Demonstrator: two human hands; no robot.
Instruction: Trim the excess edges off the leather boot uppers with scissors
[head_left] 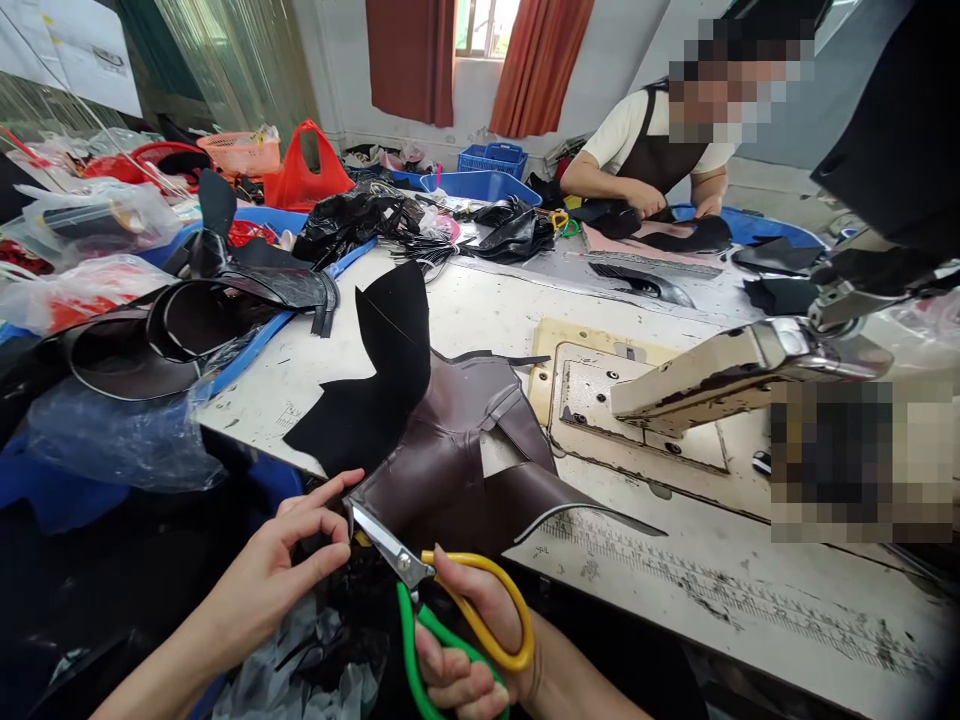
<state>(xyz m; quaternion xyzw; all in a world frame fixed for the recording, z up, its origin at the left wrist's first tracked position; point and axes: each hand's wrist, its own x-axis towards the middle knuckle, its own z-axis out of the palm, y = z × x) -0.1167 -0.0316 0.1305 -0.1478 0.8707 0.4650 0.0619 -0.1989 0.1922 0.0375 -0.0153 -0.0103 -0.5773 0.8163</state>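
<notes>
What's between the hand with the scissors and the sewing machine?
In the head view, the brown leather piece lies between the right hand, which holds the scissors, and the sewing machine, then bare worn table.

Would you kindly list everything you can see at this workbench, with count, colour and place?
leather piece: one, brown with black lining, near table edge
scissors: one pair, yellow and green handles, blades at the leather's edge
sewing machine: one, cream, right of the leather
table: one, white, worn, printed ruler along the front
curved leather strips: a pile, dark, left
blue crates: two, far end below the window
red bag: one, far left
co-worker: one, white top, dark apron, far side
curtains: two, orange, at the window
left hand: pinching the leather's edge
right hand: holding the scissors
</notes>
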